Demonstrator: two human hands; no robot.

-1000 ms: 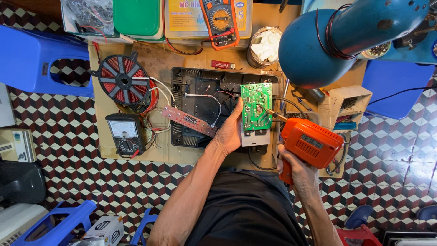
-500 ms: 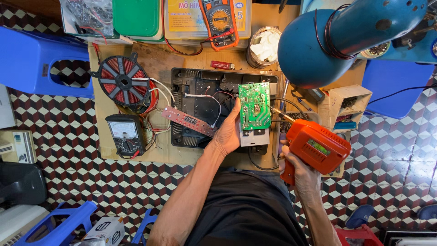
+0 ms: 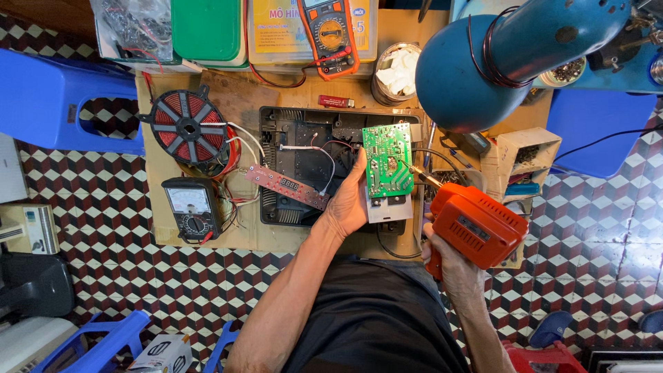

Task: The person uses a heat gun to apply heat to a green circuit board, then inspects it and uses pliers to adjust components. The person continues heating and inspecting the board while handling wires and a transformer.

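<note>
My left hand [image 3: 349, 202] holds a green circuit board [image 3: 387, 160] with a grey metal block at its lower end, tilted up over a black open appliance housing [image 3: 304, 138]. An orange soldering gun [image 3: 478, 226] is gripped in my right hand [image 3: 449, 261]; its tip touches the board's right edge. A narrow red display board [image 3: 289, 186] lies across the housing on white wires. A red copper coil [image 3: 188, 128] sits to the left of the housing.
An analog meter [image 3: 189, 207] lies at the low wooden table's [image 3: 242, 90] left front. An orange multimeter [image 3: 329, 34], a green box [image 3: 206, 27] and a jar [image 3: 398, 69] stand at the back. A blue lamp [image 3: 511, 59] overhangs the right. Blue stools [image 3: 55, 103] flank the table.
The soldering gun has shifted slightly right and down while its tip stays at the board's right edge. My left hand keeps the board nearly still.
</note>
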